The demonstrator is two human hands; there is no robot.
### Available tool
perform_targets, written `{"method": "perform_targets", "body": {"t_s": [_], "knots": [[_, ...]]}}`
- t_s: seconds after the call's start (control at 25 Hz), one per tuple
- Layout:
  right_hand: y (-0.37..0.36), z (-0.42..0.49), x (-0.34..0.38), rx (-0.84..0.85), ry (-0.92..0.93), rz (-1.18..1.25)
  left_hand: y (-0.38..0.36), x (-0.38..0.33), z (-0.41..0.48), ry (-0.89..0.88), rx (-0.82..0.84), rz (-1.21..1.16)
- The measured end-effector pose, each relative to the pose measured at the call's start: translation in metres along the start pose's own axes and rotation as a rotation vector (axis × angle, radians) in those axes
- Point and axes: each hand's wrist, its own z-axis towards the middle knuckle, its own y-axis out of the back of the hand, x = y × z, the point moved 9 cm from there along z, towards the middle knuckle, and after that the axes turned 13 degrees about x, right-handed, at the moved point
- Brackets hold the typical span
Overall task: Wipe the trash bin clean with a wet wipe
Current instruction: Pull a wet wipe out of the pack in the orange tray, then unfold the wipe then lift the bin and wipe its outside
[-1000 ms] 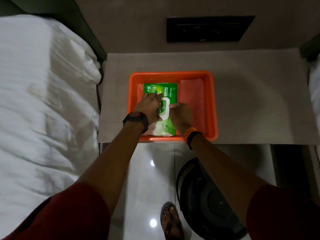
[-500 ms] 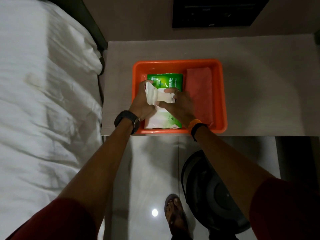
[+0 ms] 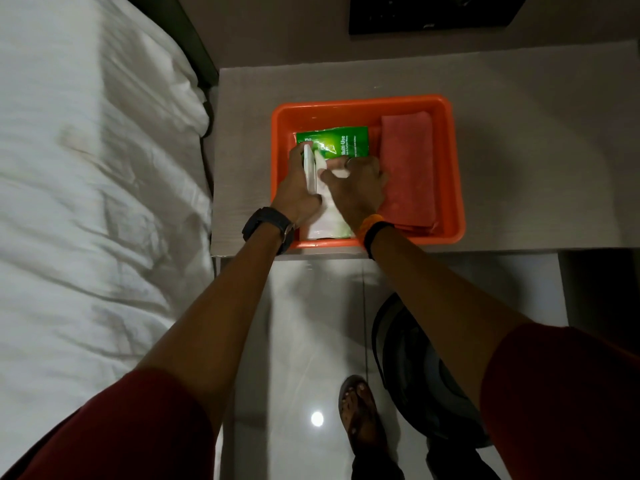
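While the orange tub (image 3: 453, 188) sits on a grey bedside table (image 3: 519, 133), the left hand (image 3: 298, 188) grips the wipes pack's (image 3: 337, 142) lid inside it; the right hand (image 3: 356, 188) pinches a wipe; the dark bin (image 3: 426, 382) stands on tiles below.

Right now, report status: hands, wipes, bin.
Left hand holds white flip lid open. Right hand pinching at wet wipe pack in orange tray. Trash bin on floor, untouched.

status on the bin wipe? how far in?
Early. Done: the lid flap of the wipes pack in the orange tub is open, held up by the left hand. In hand: the right hand fingers are at the opening; no wipe is visibly out. Left: pulling one and wiping the dark trash bin on the floor, untouched.
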Motion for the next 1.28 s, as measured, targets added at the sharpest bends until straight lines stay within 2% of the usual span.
{"method": "perform_targets", "body": {"t_s": [0.12, 0.2, 0.32, 0.52, 0.68, 0.72, 0.8, 0.88, 0.96, 1.0, 1.16, 1.28], "knots": [[0.031, -0.017, -0.006, -0.093, 0.049, 0.445, -0.022, -0.007, -0.006, -0.021, 0.092, 0.176], [0.056, -0.037, -0.023, -0.196, 0.024, 0.614, -0.046, -0.007, -0.009, -0.028, 0.176, 0.408], [0.075, -0.062, -0.047, -0.197, -0.022, 0.822, -0.063, -0.003, -0.007, 0.002, 0.188, 0.667], [0.079, -0.094, -0.073, -0.011, -0.039, 0.923, -0.066, -0.010, 0.000, 0.119, 0.163, 0.953], [0.091, -0.131, -0.078, 0.066, 0.012, 0.940, -0.062, -0.028, -0.006, 0.258, 0.270, 1.063], [0.097, -0.139, -0.079, 0.060, 0.021, 0.943, -0.060, -0.040, -0.010, 0.243, 0.240, 1.010], [0.111, -0.151, -0.090, 0.025, 0.039, 0.935, -0.070, -0.077, -0.025, 0.046, 0.064, 0.694], [0.122, -0.158, -0.106, -0.009, 0.042, 0.910, -0.097, -0.100, -0.058, -0.165, -0.090, 0.141], [0.126, -0.165, -0.127, -0.007, 0.037, 0.893, -0.141, -0.100, -0.083, -0.175, -0.052, -0.342], [0.128, -0.169, -0.141, -0.006, 0.028, 0.879, -0.163, -0.099, -0.090, -0.154, -0.030, -0.433], [0.130, -0.185, -0.183, 0.017, 0.000, 0.926, -0.206, -0.085, -0.099, -0.111, -0.085, -0.559], [0.129, -0.200, -0.213, 0.090, -0.028, 1.047, -0.238, -0.073, -0.107, -0.049, -0.006, -0.540]]}}
